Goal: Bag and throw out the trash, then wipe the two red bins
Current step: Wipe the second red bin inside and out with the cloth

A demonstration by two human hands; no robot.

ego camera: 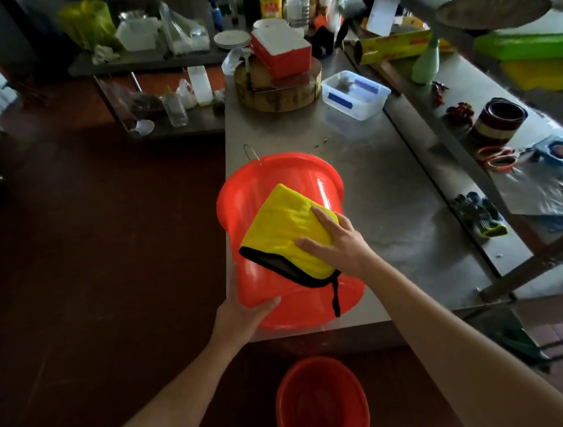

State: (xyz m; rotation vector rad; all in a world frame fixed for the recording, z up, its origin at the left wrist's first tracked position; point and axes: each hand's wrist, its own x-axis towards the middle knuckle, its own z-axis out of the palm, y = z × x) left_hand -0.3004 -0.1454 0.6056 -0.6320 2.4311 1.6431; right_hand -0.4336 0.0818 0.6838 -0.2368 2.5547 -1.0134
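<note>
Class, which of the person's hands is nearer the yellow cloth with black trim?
Right. The right hand presses on the yellow cloth, against the red plastic bin on the steel table; the left hand holds the bin's near end, not touching the cloth.

A red bin (251, 199) lies on its side on the steel table (392, 202), mouth away from the hands; the left hand (239, 312) grips its base edge; the right hand (339, 242), just beyond the left, presses flat fingers on a yellow cloth (285, 230) spread over the bin's wall; a floor bin (321, 405) stands upright below both hands.
</note>
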